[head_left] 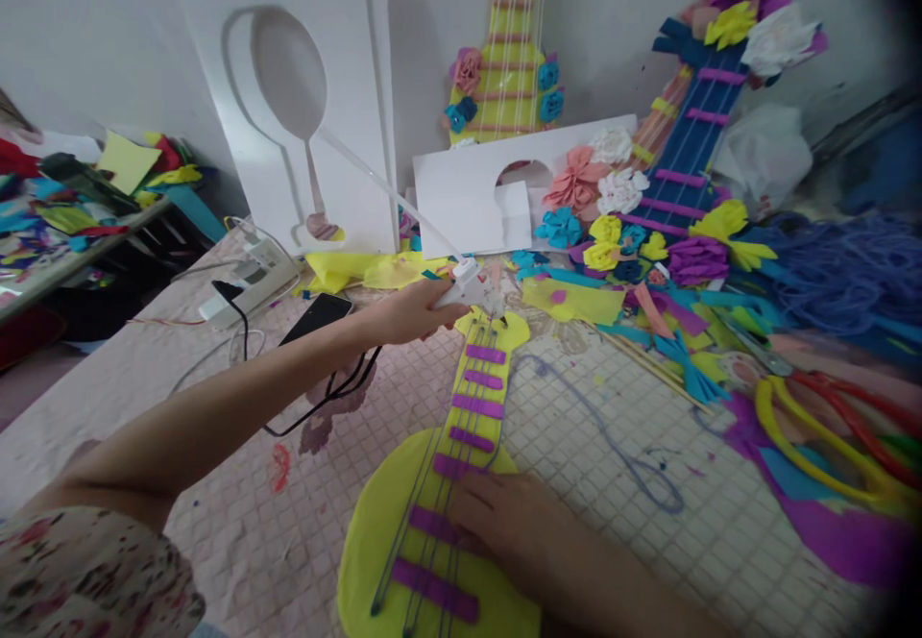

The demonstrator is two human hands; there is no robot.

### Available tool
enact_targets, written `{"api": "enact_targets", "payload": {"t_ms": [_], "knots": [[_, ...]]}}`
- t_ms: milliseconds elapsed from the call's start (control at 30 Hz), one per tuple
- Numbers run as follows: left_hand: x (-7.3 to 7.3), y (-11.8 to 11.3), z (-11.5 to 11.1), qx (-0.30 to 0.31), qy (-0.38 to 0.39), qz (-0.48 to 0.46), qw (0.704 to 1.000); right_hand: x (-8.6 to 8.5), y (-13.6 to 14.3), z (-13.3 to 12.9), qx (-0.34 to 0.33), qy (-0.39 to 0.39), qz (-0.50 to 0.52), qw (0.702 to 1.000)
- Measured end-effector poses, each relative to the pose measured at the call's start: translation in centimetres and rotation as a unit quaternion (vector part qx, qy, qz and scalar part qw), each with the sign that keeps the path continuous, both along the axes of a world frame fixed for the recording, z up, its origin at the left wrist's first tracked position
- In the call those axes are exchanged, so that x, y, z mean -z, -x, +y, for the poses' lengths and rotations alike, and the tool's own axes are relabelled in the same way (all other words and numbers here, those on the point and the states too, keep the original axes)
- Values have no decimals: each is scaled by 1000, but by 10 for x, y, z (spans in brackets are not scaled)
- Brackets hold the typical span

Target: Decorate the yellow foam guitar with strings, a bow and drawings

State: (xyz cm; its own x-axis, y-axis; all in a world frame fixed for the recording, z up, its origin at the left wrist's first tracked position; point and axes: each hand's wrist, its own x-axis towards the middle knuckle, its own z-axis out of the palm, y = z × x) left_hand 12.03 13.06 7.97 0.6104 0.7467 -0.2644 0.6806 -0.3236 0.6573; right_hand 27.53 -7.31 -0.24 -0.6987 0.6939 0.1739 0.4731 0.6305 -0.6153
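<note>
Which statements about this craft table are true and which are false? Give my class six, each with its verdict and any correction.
1. The left hand holds a white glue gun by the head of the yellow guitar on the table. True.
2. The right hand is lifted clear of that guitar. False: the right hand rests on its body.
3. The strips across it are orange. False: the strips are purple.
4. A white board with a cut-out leans at the back. True.
5. The blue guitar stands left of that board. False: the blue guitar is to its right.
6. A dark phone lies left of the yellow guitar. True.
</note>
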Motion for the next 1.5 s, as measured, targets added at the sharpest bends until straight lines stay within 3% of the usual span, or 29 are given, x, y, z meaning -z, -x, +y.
{"api": "enact_targets", "payload": {"t_ms": [233,667,1100,1500], "knots": [[3,1,3,0,-10,-5,1000,0,0,0,-4,-16,-11,1000],[-4,-1,1,13,-15,15,1000,-2,-1,0,-5,24,-22,999],[-11,-5,2,18,0,20,1000,1,-1,-1,-6,10,-10,1000],[-26,-13,6,29,21,58,998,-7,-2,1,-11,28,-22,999]]}}
